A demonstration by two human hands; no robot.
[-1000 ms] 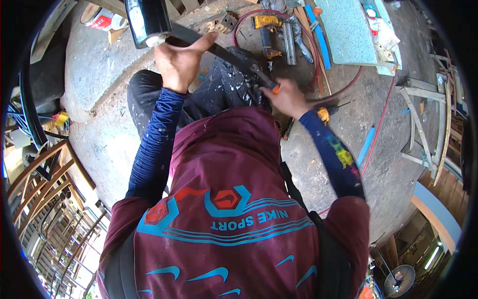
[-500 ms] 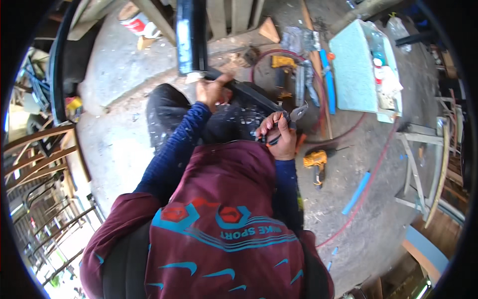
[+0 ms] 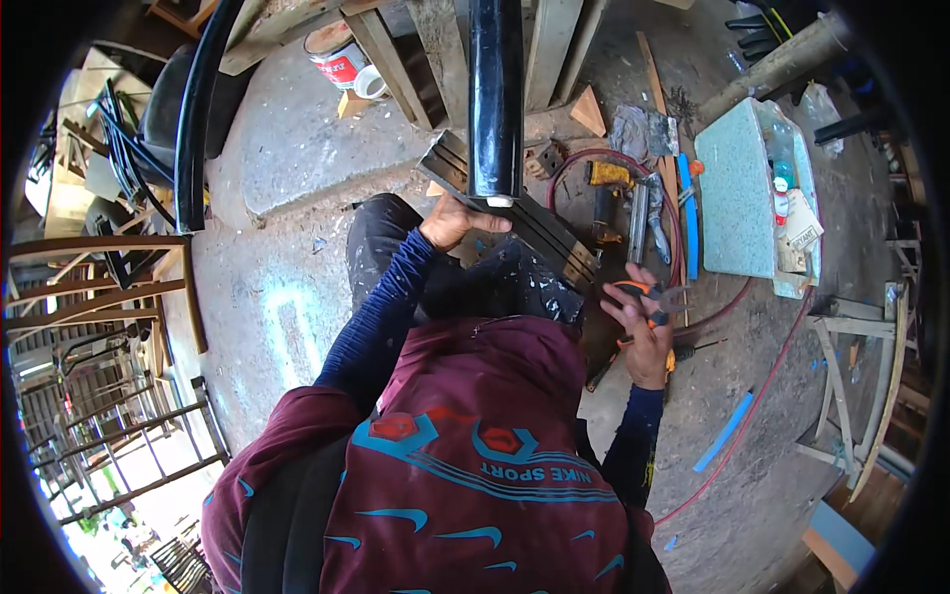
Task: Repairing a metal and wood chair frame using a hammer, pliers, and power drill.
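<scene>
In the head view, my left hand (image 3: 453, 223) is wrapped round a dark, long piece with slots along it (image 3: 554, 241), which lies slanted over my paint-spotted trousers. A glossy black tube or post (image 3: 494, 99) with a white end meets that piece just above my fingers; whether they are joined I cannot tell. My right hand (image 3: 638, 327) holds pliers with black and orange handles (image 3: 648, 297), a little right of the slotted piece's lower end and apart from it. A yellow drill (image 3: 670, 360) lies on the floor, partly hidden behind that hand.
Around me on the concrete floor (image 3: 287, 277) are another yellow power tool (image 3: 604, 198), a red hose (image 3: 727, 465), blue strips (image 3: 722, 431) and a pale foam box (image 3: 732, 198) holding bottles. Wooden frames (image 3: 440, 54) and a paint can (image 3: 336, 59) stand ahead, metal frames (image 3: 836, 376) at the right.
My right hand has moved from the slotted piece out to the right, with the pliers now in it. My left hand still grips the piece. The whole view has shifted.
</scene>
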